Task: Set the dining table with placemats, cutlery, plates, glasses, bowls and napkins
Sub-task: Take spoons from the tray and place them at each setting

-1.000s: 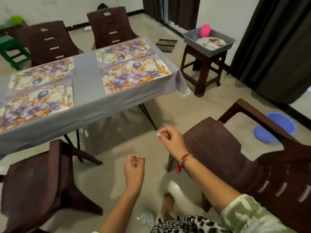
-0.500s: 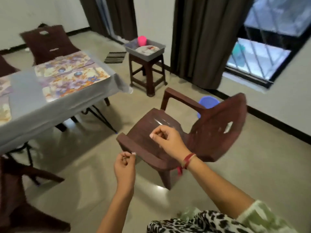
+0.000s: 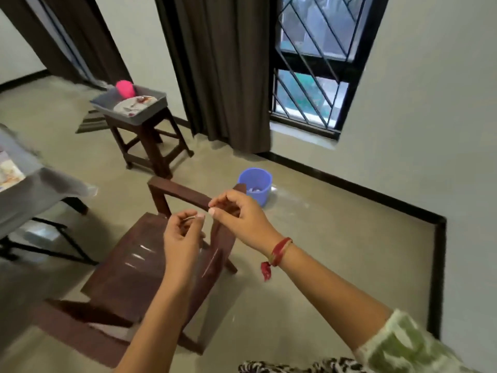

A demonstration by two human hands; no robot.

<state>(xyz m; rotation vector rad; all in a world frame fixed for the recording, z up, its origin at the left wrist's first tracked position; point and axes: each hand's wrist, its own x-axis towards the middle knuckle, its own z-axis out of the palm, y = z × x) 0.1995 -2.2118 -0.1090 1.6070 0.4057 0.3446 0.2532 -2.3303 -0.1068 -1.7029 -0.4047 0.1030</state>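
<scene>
Hands closer together than half a second back; view swung right. Left hand (image 3: pixel 183 235): fingers curled, thumb and forefinger pinching a thin pale strip (image 3: pixel 189 218), too small to identify. Right hand (image 3: pixel 242 216): fingers curled, thumb tip to forefinger; whether it holds anything is unclear. Beneath them, one brown chair (image 3: pixel 134 265) on a smooth beige floor (image 3: pixel 322 238). Far left, table (image 3: pixel 40 192) corner with grey cloth and one floral placemat (image 3: pixel 9 173). One grey tray (image 3: pixel 150 110) on one stool (image 3: pixel 150 141) holds one pink cup (image 3: pixel 125 88) and one patterned plate (image 3: pixel 126 106). One blue bucket (image 3: pixel 255 184) below the barred window (image 3: pixel 309 63).

cup (image 3: pixel 125 88) pink | tray (image 3: pixel 142 117) grey | bucket (image 3: pixel 255 185) blue | chair (image 3: pixel 134 259) brown | wrist thread (image 3: pixel 279 250) red
</scene>
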